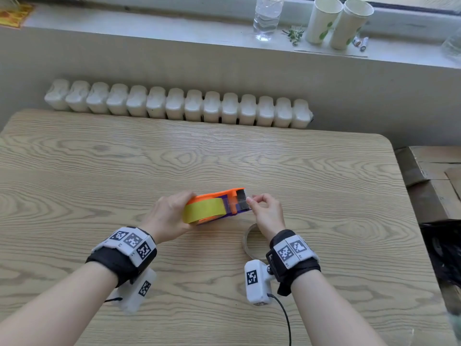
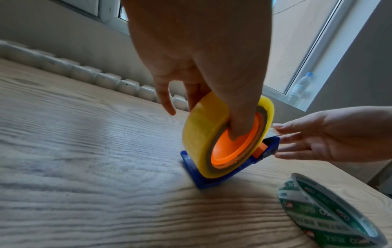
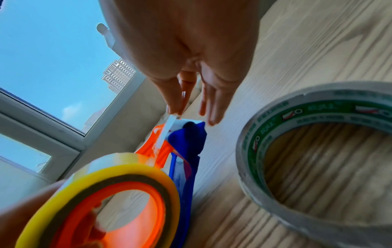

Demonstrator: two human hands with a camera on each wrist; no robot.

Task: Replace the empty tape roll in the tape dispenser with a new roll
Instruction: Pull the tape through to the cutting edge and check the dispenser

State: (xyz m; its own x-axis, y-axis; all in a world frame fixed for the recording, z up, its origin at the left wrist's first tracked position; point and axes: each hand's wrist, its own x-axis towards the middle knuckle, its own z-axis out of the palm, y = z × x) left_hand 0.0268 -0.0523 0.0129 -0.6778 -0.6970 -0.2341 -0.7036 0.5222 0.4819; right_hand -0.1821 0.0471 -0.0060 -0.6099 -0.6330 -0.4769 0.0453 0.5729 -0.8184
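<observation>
An orange and blue tape dispenser stands on the wooden table with a yellow tape roll mounted on its orange hub. My left hand grips the dispenser at the roll, thumb pressed into the hub and fingers on the far side. My right hand pinches the clear tape end between thumb and forefinger at the cutter end, and the strip runs from the roll to the fingertips. The empty grey-green roll core lies flat just behind my right wrist.
A white radiator runs along the table's far edge. The sill above holds a plastic bottle and two paper cups. Cardboard boxes and a dark bag sit off the table's right edge.
</observation>
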